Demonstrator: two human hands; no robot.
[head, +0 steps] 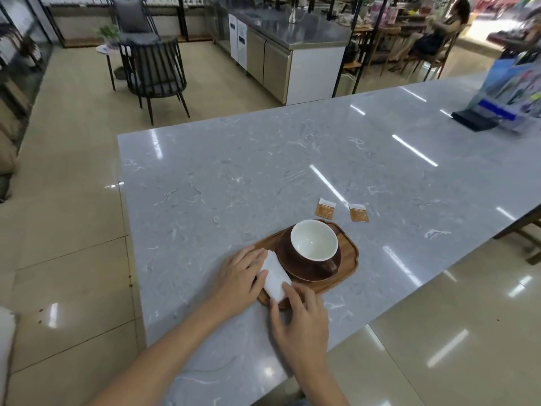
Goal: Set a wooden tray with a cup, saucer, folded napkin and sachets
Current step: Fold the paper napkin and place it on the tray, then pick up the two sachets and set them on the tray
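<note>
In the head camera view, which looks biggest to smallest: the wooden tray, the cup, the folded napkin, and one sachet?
1. Wooden tray
2. Cup
3. Folded napkin, partly covered by both hands, so its rank is unsure
4. Sachet; it lies farther away, yet is clearly smallest

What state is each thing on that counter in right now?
Cup: upright, empty, on saucer.
Saucer: on tray.
Napkin: folded, on tray beside saucer, under both hands.
Tray: flat on counter.
Sachets: sealed, flat on counter, off tray.
Left hand: pressing napkin.
Right hand: fingertips on napkin.
</note>
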